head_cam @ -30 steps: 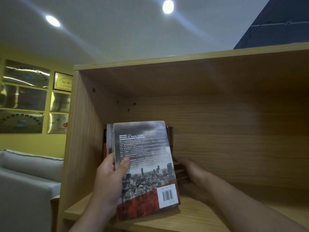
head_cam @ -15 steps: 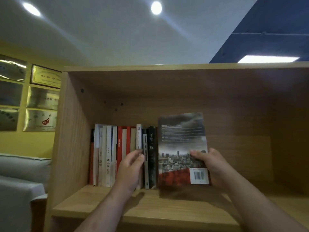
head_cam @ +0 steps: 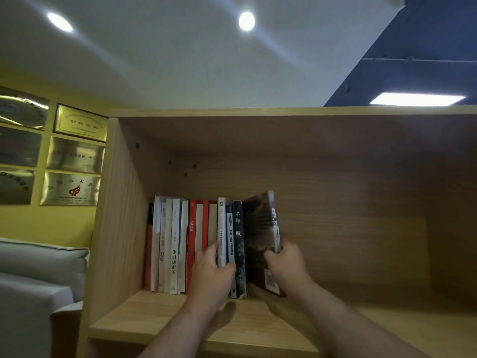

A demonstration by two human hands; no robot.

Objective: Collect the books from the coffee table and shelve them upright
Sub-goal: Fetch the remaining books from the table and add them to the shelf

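A row of upright books stands at the left end of a wooden shelf. My right hand grips a dark city-cover book at its lower spine, standing it nearly upright against the row's right end beside a black-spined book. My left hand presses on a white-spined book in the row, thumb on one side and fingers on the other. The lower parts of those books are hidden by my hands.
The shelf compartment has a wooden side wall on the left and open space to the right of the books. A grey sofa sits at the lower left. Framed metal plaques hang on the yellow wall.
The dark book passed from my left hand to my right, then turned from cover-facing to spine-out against the row's end. My left hand moved onto the shelved books.
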